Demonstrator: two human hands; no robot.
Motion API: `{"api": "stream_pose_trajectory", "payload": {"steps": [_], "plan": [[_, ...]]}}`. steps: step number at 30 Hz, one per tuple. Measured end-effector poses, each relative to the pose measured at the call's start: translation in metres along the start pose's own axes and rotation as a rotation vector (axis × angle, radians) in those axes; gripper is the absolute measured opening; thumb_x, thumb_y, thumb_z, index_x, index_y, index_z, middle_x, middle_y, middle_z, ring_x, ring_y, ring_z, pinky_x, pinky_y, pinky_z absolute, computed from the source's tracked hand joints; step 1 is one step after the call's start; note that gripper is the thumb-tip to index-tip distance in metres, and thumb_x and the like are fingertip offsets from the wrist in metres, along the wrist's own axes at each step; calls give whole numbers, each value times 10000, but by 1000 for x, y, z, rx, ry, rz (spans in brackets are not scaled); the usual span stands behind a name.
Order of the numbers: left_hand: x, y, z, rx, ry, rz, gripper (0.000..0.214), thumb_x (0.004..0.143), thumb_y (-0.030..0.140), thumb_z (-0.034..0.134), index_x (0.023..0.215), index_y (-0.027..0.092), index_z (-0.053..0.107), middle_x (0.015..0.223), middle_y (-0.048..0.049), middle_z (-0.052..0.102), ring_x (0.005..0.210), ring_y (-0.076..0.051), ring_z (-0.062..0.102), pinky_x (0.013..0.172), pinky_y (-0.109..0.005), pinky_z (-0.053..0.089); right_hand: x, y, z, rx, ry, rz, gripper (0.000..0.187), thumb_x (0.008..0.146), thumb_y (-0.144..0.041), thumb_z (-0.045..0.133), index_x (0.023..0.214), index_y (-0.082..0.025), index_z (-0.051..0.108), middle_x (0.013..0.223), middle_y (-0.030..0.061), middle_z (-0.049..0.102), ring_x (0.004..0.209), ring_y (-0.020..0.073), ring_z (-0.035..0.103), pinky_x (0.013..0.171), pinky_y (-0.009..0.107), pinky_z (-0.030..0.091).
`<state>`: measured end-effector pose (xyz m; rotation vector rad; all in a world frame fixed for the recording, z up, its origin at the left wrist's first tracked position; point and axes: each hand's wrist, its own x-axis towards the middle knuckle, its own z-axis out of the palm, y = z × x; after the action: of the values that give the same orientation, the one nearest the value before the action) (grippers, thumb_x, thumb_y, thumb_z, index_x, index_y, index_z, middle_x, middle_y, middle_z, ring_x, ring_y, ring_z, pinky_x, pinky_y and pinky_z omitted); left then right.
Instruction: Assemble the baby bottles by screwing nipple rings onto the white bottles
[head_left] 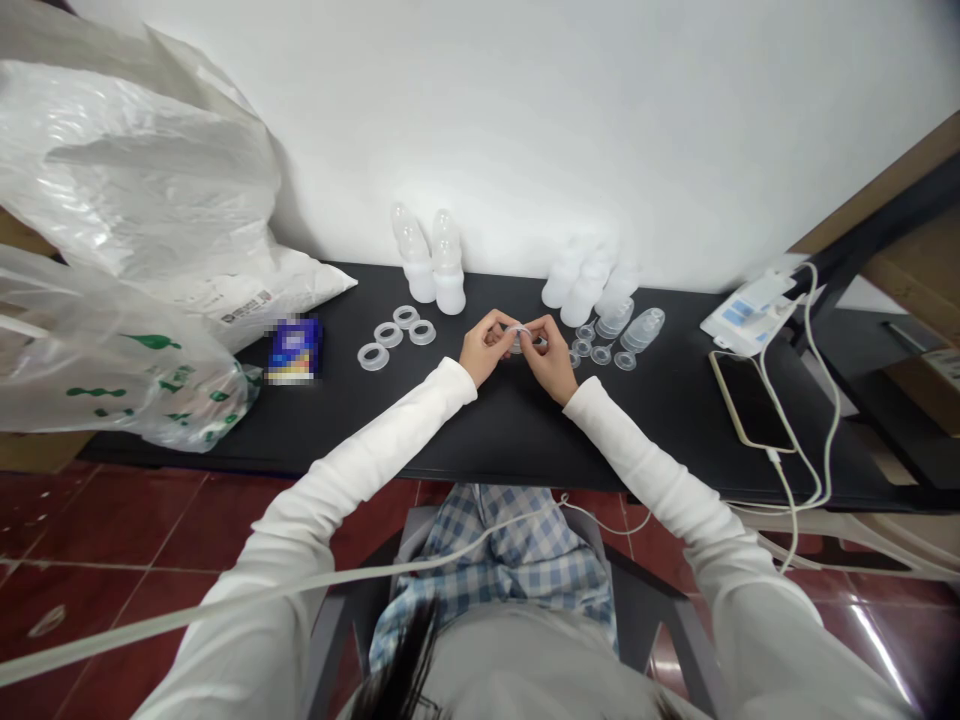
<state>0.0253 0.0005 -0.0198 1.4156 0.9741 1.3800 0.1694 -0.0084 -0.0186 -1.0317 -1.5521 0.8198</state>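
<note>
Above the middle of the black table (517,420), my left hand (486,346) and my right hand (550,355) meet, fingers pinched together on a small clear plastic ring piece (519,334). Several white screw rings (396,338) lie to the left of my hands. Small clear discs and teats (592,350) lie just to the right. Two assembled baby bottles (433,262) stand upright at the back left by the wall. A cluster of white bottle bodies (589,282) and clear caps (637,328) lies at the back right.
Large plastic bags (127,250) fill the table's left end, with a small blue packet (294,348) beside them. A phone (750,400) and a white charger box (746,312) with cables sit at the right. Red tiled floor lies below the table edge.
</note>
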Motion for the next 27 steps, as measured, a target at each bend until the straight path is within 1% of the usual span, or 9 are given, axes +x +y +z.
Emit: {"api": "stream_pose_trajectory", "payload": {"steps": [4,6,8,10,13,16,18,23,27], "plan": [[1,1,-2,33,-37,23,266,757,419,789,871,202,684,598,69,478,490,-62,490,492,-200,442,1,4,1,67,5,38,425,823,-605,658,815,-236,447,736,-42,502,676,104,481,548,212,429],[1,1,-3,45,-41,11,253,758,404,789,873,201,691,588,71,465,485,-66,490,490,-209,438,0,5,1,74,2,40,425,829,-603,652,812,-235,442,742,-39,507,686,106,487,561,216,442],[2,-1,-3,36,-34,-23,264,769,421,780,884,200,692,580,68,471,481,-76,506,493,-222,447,0,4,1,54,-9,33,405,849,-600,635,842,-232,467,751,-34,512,695,110,496,557,215,439],[2,-3,-3,3,-24,-53,302,781,454,768,916,198,681,594,58,512,499,-88,539,511,-232,468,-1,3,0,12,-14,20,391,866,-600,619,891,-228,500,763,-31,507,707,112,502,554,213,436],[3,-9,-2,-92,-18,-79,385,782,489,771,980,194,623,670,42,581,571,-101,600,571,-242,509,1,1,-3,-39,-12,5,389,898,-604,576,974,-225,529,781,-29,501,703,111,502,559,215,446],[5,-15,0,-160,-26,-84,434,751,457,814,978,193,556,799,19,628,661,-98,639,661,-256,546,3,3,-5,-55,-3,4,387,919,-596,541,1030,-225,528,793,-25,508,693,109,507,561,218,451],[6,-17,0,-168,-26,-94,440,731,425,835,952,190,535,845,8,635,686,-95,646,688,-261,556,4,5,-7,-62,1,15,384,913,-589,547,1039,-227,524,794,-24,514,706,115,524,572,223,458],[7,-18,0,-157,-1,-135,412,715,364,844,895,186,519,786,27,624,628,-79,629,637,-232,541,4,8,-8,-65,-52,50,378,899,-560,565,1066,-225,513,809,-18,578,715,120,576,624,242,489],[6,-15,0,-143,35,-142,370,699,269,837,861,184,516,748,47,611,564,-58,597,594,-212,517,4,9,-7,0,-88,62,383,880,-564,597,1042,-232,495,814,-24,605,718,117,602,645,246,500]]}}
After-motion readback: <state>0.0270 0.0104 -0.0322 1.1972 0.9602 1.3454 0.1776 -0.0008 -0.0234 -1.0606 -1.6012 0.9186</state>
